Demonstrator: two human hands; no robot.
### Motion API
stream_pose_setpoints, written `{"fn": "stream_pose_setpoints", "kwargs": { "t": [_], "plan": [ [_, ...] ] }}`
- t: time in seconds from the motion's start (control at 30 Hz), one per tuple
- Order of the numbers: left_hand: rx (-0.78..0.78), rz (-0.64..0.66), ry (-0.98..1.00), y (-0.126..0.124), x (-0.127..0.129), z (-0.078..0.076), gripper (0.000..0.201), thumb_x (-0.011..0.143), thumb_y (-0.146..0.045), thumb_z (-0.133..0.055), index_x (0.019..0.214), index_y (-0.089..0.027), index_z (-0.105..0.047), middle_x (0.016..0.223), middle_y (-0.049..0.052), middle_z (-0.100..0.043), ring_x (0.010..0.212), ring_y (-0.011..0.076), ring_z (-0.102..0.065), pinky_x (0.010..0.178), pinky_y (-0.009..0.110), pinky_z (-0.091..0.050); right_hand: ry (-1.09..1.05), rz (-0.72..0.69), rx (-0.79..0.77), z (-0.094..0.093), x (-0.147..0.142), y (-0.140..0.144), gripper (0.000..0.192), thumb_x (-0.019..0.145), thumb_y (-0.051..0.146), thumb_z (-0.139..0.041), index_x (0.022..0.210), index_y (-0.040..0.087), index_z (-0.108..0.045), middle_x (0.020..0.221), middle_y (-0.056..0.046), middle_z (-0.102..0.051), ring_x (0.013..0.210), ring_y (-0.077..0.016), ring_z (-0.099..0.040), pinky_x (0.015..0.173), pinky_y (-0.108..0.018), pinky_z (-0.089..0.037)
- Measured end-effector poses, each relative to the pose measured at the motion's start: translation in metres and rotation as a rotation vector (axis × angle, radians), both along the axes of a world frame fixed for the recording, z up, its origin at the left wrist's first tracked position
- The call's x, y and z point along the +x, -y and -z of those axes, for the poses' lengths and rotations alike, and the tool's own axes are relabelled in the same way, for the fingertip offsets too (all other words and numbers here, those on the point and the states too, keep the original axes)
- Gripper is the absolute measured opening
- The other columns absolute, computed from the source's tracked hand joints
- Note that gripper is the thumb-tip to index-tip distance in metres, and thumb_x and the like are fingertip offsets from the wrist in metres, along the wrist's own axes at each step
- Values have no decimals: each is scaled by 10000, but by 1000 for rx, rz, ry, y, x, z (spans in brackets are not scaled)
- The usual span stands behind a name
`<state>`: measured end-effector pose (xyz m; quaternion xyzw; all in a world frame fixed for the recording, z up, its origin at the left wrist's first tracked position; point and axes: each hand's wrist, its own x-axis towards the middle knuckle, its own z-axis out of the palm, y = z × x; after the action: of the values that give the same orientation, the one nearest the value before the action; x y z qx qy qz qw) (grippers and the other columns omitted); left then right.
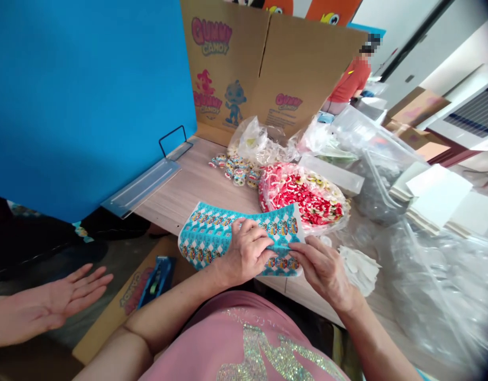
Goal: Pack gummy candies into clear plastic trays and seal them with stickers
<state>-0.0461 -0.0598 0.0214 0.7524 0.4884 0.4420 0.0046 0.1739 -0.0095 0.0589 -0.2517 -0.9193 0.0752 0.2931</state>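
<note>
Both hands hold a long blue sheet of round printed stickers (228, 233) at the near edge of the pale wooden table (188, 190). The left hand (246, 254) lies on it with fingers curled, and the right hand (321, 267) pinches its lower right edge. A clear plastic bag of red and white gummy candies (303, 198) sits just behind.
</note>
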Motion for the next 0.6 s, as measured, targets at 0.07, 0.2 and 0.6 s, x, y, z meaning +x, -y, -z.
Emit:
{"fn": "stream_pose_setpoints", "kwargs": {
  "t": [0.07,0.2,0.6],
  "plan": [
    [7,-5,-14,-1,1,0,145,875,-330,-686,844,-191,-712,848,42,-713,916,223,-547,939,471,-329,-9,0,-6,-1,-1,-1,158,978,187,-532,1022,197,-684,702,-3,-494,592,-118,-489,543,-259,-385],
    [2,-19,-38,-1,0,-1,108,874,-293,-674,839,-198,-712,840,34,-709,914,215,-550,954,471,-322,-18,3,-23,-4,-4,-1,172,975,200,-529,994,206,-700,674,1,-494,573,-118,-488,528,-259,-381],
    [118,-23,-119,-7,-10,-30,131,898,-190,-575,809,-190,-671,771,19,-679,864,201,-543,971,464,-303,-159,104,98,-6,-10,-12,136,820,315,-768,946,290,-724,1344,-93,-515,1207,-326,-528,979,-551,-466]
  ]
}}
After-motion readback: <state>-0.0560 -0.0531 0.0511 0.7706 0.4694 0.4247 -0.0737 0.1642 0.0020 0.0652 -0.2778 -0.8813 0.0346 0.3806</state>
